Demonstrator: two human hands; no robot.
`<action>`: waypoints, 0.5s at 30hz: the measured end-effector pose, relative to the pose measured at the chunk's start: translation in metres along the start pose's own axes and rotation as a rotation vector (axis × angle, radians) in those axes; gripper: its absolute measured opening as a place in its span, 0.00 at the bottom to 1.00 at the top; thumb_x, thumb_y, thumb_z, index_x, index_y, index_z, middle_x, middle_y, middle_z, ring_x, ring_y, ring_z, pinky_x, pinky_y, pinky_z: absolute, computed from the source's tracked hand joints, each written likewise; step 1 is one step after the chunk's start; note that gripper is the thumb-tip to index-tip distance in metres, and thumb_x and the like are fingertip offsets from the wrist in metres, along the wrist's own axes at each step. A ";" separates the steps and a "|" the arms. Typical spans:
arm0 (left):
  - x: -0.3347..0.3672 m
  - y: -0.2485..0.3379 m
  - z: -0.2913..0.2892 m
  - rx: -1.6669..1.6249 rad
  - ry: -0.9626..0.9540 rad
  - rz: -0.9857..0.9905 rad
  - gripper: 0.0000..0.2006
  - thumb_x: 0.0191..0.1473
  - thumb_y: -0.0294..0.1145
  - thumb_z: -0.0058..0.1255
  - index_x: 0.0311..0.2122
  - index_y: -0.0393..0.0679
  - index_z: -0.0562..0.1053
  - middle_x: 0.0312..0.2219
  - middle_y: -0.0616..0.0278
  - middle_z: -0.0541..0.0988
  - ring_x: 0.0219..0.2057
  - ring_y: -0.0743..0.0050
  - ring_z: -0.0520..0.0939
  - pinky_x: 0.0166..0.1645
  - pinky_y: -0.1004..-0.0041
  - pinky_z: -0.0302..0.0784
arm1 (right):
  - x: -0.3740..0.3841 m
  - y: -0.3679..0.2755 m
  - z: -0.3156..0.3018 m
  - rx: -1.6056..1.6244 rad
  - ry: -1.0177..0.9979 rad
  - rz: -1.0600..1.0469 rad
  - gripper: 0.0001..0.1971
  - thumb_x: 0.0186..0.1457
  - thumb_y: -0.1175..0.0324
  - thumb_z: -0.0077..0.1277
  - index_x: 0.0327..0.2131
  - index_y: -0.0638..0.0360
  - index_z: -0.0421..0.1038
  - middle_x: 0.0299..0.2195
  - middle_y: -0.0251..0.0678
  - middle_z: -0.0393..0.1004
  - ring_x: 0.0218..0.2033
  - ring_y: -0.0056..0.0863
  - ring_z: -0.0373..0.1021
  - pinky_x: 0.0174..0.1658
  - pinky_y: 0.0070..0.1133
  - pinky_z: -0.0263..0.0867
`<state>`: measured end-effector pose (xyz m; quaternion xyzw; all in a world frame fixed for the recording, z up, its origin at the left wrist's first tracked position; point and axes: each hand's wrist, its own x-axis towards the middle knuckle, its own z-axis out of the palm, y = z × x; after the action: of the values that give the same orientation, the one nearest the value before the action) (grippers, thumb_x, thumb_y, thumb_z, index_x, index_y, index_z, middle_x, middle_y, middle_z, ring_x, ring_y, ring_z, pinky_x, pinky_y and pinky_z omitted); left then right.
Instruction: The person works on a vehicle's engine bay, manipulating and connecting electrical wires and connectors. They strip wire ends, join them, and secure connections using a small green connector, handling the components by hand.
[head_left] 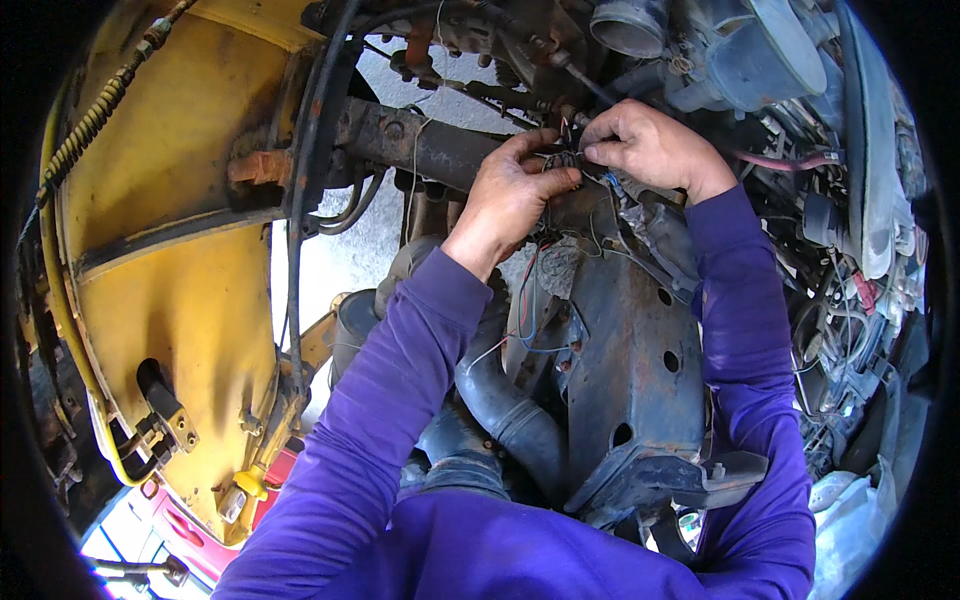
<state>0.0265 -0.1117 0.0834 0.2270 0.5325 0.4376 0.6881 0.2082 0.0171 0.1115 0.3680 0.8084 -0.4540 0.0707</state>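
I am holding thin wires (564,160) between the thumb and fingers of my left hand (508,196), which is reaching in with its back toward me. My right hand (652,148) is bending in from the other side, its thumb and forefinger coming close together at the same wires; I cannot tell whether they are gripping a strand. The wires are sitting right between my two sets of fingertips. A dark beam (400,142) is running from the left to behind my left fingers. Loose red, white and blue leads (528,318) are hanging below them, and a big pipe (515,425) is curving farther down. A bracket (640,350) with round holes is standing below my right fingers. A red hose (785,161) is stretching off to their right, and a grey canister (768,62) is sitting above it. A yellow panel (180,340) is filling the space well left of my fingers.
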 end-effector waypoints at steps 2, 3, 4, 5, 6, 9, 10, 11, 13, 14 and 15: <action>0.007 -0.002 -0.010 -0.045 -0.038 -0.036 0.31 0.53 0.21 0.64 0.62 0.30 0.66 0.43 0.54 0.82 0.42 0.72 0.82 0.48 0.74 0.78 | 0.001 -0.001 -0.001 0.036 -0.017 0.012 0.14 0.59 0.64 0.57 0.43 0.65 0.81 0.36 0.48 0.83 0.37 0.38 0.78 0.44 0.32 0.71; 0.010 -0.004 -0.013 -0.067 -0.060 -0.055 0.32 0.53 0.21 0.64 0.62 0.31 0.66 0.43 0.54 0.83 0.42 0.72 0.82 0.48 0.74 0.77 | 0.001 -0.001 -0.002 0.054 -0.023 0.020 0.14 0.59 0.64 0.57 0.43 0.65 0.80 0.36 0.48 0.83 0.37 0.39 0.78 0.44 0.32 0.71; 0.010 -0.008 -0.014 -0.065 -0.052 -0.020 0.32 0.52 0.20 0.65 0.62 0.30 0.67 0.43 0.53 0.83 0.42 0.72 0.83 0.47 0.74 0.78 | 0.002 0.000 -0.002 0.032 -0.012 0.006 0.14 0.60 0.63 0.56 0.42 0.65 0.80 0.36 0.49 0.82 0.37 0.39 0.78 0.44 0.32 0.71; 0.010 -0.011 -0.014 -0.063 -0.043 0.015 0.31 0.52 0.20 0.65 0.61 0.30 0.68 0.43 0.52 0.83 0.42 0.72 0.83 0.46 0.74 0.79 | 0.003 0.001 -0.003 0.010 -0.001 -0.009 0.14 0.60 0.63 0.56 0.42 0.65 0.80 0.35 0.49 0.82 0.37 0.40 0.78 0.44 0.33 0.71; 0.010 -0.013 -0.013 -0.060 -0.037 0.051 0.31 0.51 0.20 0.65 0.60 0.30 0.68 0.43 0.51 0.83 0.42 0.72 0.83 0.45 0.74 0.79 | 0.004 0.002 -0.004 -0.013 0.012 -0.022 0.14 0.61 0.63 0.56 0.42 0.65 0.80 0.35 0.49 0.82 0.37 0.41 0.78 0.44 0.33 0.71; 0.008 -0.018 -0.010 -0.048 0.007 0.085 0.30 0.50 0.20 0.67 0.58 0.29 0.69 0.43 0.51 0.84 0.42 0.71 0.83 0.47 0.73 0.79 | 0.000 -0.002 -0.003 -0.050 0.057 0.008 0.14 0.61 0.63 0.55 0.40 0.66 0.80 0.33 0.49 0.81 0.36 0.42 0.78 0.43 0.34 0.71; 0.008 -0.018 -0.009 -0.049 0.027 0.083 0.30 0.49 0.19 0.67 0.58 0.29 0.69 0.43 0.51 0.84 0.42 0.71 0.83 0.47 0.73 0.80 | -0.002 -0.001 -0.004 -0.068 0.123 -0.034 0.13 0.60 0.64 0.56 0.40 0.66 0.80 0.32 0.49 0.81 0.35 0.41 0.77 0.42 0.34 0.71; 0.008 -0.019 -0.007 -0.050 0.046 0.080 0.30 0.49 0.19 0.67 0.57 0.29 0.69 0.43 0.50 0.84 0.42 0.71 0.84 0.47 0.73 0.80 | -0.005 0.003 -0.007 -0.086 0.189 -0.077 0.13 0.59 0.64 0.58 0.39 0.66 0.80 0.32 0.49 0.80 0.34 0.41 0.77 0.41 0.33 0.70; 0.008 -0.019 -0.004 -0.017 0.097 0.091 0.30 0.49 0.20 0.68 0.57 0.30 0.69 0.43 0.51 0.84 0.42 0.71 0.84 0.47 0.73 0.80 | -0.005 0.001 -0.005 0.006 0.273 -0.156 0.12 0.56 0.65 0.60 0.38 0.66 0.79 0.31 0.49 0.79 0.32 0.41 0.76 0.40 0.33 0.70; 0.006 -0.020 -0.001 0.015 0.124 0.104 0.31 0.49 0.20 0.68 0.58 0.30 0.69 0.42 0.51 0.84 0.42 0.71 0.84 0.47 0.74 0.80 | -0.009 -0.003 -0.002 0.114 0.292 -0.187 0.12 0.55 0.66 0.62 0.37 0.66 0.78 0.30 0.49 0.78 0.32 0.41 0.76 0.39 0.32 0.70; 0.003 -0.019 0.003 0.046 0.149 0.115 0.31 0.49 0.21 0.69 0.58 0.30 0.68 0.42 0.52 0.84 0.43 0.72 0.84 0.48 0.75 0.79 | -0.014 -0.006 0.002 0.221 0.310 -0.215 0.12 0.53 0.66 0.63 0.36 0.66 0.77 0.29 0.49 0.77 0.31 0.41 0.75 0.38 0.32 0.70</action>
<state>0.0364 -0.1179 0.0682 0.2396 0.5782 0.4799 0.6148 0.2138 0.0060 0.1208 0.3505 0.7896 -0.4827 -0.1437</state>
